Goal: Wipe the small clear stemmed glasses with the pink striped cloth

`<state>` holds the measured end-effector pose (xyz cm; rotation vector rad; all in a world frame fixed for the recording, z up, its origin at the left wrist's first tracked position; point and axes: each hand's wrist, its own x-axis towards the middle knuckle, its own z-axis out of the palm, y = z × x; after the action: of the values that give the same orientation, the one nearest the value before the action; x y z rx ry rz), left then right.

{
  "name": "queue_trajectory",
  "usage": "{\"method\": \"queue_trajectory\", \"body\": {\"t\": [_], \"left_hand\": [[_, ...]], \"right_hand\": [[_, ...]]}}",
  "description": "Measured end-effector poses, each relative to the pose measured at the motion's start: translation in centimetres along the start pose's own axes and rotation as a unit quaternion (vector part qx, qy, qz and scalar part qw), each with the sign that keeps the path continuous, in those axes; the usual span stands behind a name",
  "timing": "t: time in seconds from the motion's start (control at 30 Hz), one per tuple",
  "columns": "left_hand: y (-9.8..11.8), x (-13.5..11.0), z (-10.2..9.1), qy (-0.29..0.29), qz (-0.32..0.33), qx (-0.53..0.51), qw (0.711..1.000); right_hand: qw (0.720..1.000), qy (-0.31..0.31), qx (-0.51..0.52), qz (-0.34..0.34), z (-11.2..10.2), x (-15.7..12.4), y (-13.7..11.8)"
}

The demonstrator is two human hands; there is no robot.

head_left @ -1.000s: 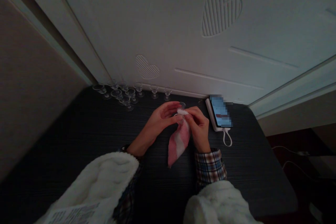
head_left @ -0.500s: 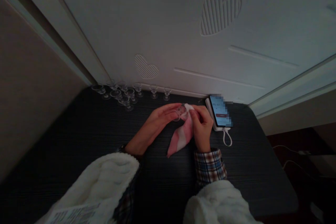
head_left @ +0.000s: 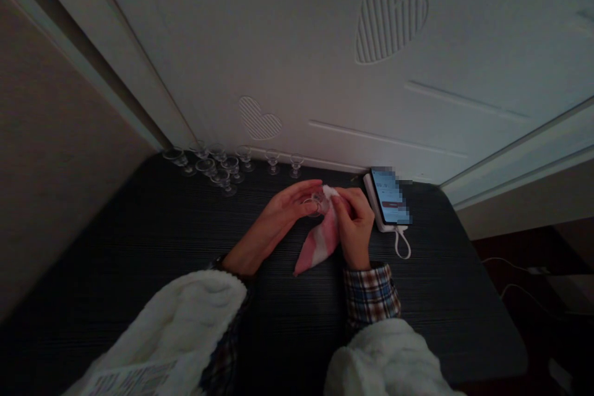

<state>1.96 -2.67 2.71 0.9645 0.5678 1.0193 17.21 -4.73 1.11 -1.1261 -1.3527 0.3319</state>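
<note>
A small clear stemmed glass (head_left: 312, 206) lies tilted in my left hand (head_left: 288, 205), its foot or rim toward the thumb; I cannot tell which end. The fingers of that hand close around it. My right hand (head_left: 356, 216) pinches a pink and white cloth (head_left: 322, 240) against the glass's other end, which the cloth partly hides. The cloth's free corner hangs down between my wrists, toward the dark table (head_left: 288, 309).
Several similar small stemmed glasses (head_left: 232, 167) stand at the back left along the white panel (head_left: 288, 62). A phone (head_left: 388, 195) leans on a white block (head_left: 371, 192) at the right, with a looped white cable (head_left: 408, 246).
Both hands stay nearly in place, with slight shifts of the fingers. The glass has turned or tilted a little, and the cloth's hanging corner has moved slightly left.
</note>
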Motion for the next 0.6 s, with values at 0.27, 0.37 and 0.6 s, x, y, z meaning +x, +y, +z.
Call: {"method": "queue_trajectory", "body": {"t": [0.27, 0.37, 0.6], "left_hand": [[-0.05, 0.04, 0.13, 0.010, -0.014, -0.019, 1.000], [-0.02, 0.03, 0.25, 0.008, -0.009, -0.033, 0.999], [-0.12, 0.01, 0.30, 0.015, 0.005, -0.026, 1.000]], "right_hand": [[1.000, -0.003, -0.005, -0.003, -0.01, 0.00, 0.03], [1.000, 0.003, -0.003, -0.003, -0.03, 0.04, 0.22], [1.000, -0.024, 0.009, -0.011, 0.07, -0.15, -0.21]]}}
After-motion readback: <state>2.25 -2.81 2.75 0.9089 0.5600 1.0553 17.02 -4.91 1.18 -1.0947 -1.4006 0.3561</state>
